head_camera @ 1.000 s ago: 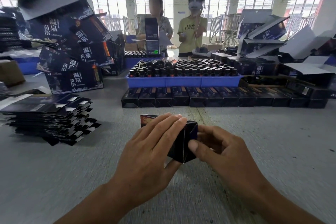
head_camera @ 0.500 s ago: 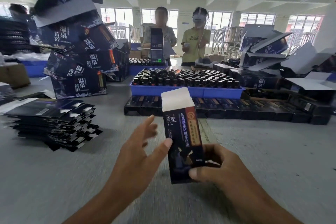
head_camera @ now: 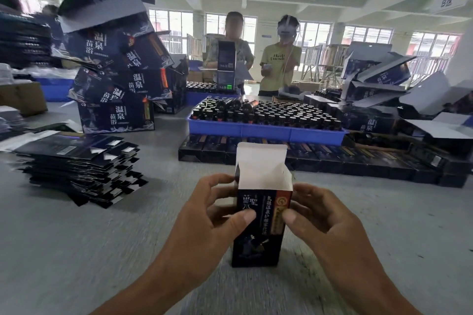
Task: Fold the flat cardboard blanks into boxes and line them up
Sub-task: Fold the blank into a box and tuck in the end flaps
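Packing workshop, stacked cartons, bottle trays

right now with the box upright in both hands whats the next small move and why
Probably carry the box forward and set it in the row of finished boxes before the blue tray. The left hand and right hand pinch it upright, its body squared and top flap open, so it looks formed.

Both hands hide the box's side walls; the row of boxes runs behind it.
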{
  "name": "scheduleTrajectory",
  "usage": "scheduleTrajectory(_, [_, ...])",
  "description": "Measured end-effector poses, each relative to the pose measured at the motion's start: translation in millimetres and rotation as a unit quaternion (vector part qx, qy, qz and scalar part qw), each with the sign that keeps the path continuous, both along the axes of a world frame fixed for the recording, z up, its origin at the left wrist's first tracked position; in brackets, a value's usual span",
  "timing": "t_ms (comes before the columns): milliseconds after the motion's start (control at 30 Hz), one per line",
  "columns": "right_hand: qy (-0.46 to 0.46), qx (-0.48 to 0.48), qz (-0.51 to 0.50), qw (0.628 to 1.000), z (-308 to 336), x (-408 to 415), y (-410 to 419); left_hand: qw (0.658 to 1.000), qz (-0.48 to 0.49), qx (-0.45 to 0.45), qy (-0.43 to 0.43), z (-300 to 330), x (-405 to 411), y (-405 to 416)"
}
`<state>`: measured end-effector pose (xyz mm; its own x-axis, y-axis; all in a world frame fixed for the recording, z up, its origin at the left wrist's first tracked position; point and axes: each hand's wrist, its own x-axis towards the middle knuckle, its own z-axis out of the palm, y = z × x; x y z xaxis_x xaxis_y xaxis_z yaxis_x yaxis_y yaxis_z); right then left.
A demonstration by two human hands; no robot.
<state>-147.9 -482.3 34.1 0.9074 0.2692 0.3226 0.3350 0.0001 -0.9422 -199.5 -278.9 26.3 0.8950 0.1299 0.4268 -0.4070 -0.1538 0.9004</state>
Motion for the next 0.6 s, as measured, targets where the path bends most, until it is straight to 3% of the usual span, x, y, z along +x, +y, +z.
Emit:
scheduleTrajectory(367, [-0.035,0.011,0.034,0.999,2.2,-1.0,-2.7,0.991,0.045,0.107,-0.066,-1.1,-6.2,0.6])
scheduleTrajectory(600, [-0.106,-0.037,0.043,0.993,6.2,-6.7,-3.7,0.990,0.049,0.115,-0.069,1.3,-5.6,2.2])
